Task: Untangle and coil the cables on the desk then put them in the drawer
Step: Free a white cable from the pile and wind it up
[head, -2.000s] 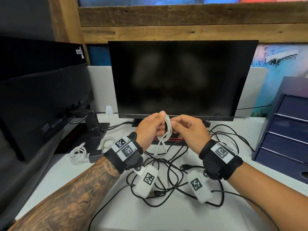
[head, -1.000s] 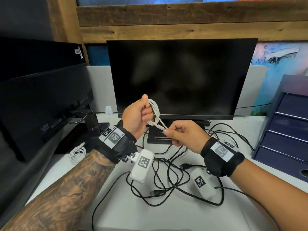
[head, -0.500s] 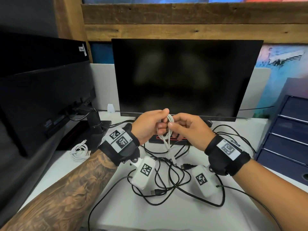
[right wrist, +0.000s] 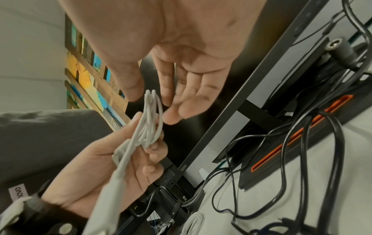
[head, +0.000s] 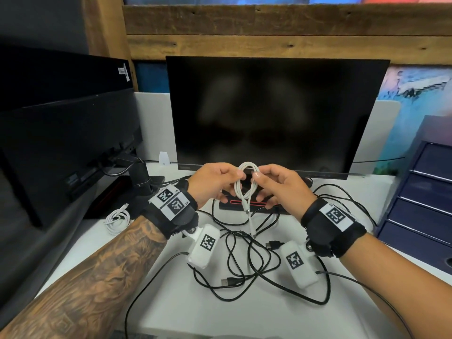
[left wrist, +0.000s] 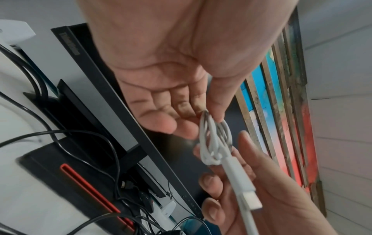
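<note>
A white cable (head: 246, 184), folded into a small coil, hangs between both hands above the desk in front of the monitor. My left hand (head: 235, 179) pinches its left side with thumb and fingers. On the other side, my right hand (head: 258, 178) pinches the loops. The coil's tail with a connector (head: 254, 234) dangles toward the desk. In the left wrist view the thumb and forefinger nip the white cable (left wrist: 213, 139) at its top. In the right wrist view the loops (right wrist: 150, 120) sit between thumb and fingers. A tangle of black cables (head: 244, 263) lies under the hands.
A second coiled white cable (head: 117, 217) lies at the left by the monitor arm. The dark monitor (head: 276, 113) stands behind the hands, with its red-slotted base (head: 247, 203) below. A blue drawer unit (head: 425, 192), drawers closed, stands at the right. Another black screen (head: 61, 143) fills the left.
A second ago my left hand held the coil high while the right pulled the tail. The hands have come together, and both now hold the coil upright.
</note>
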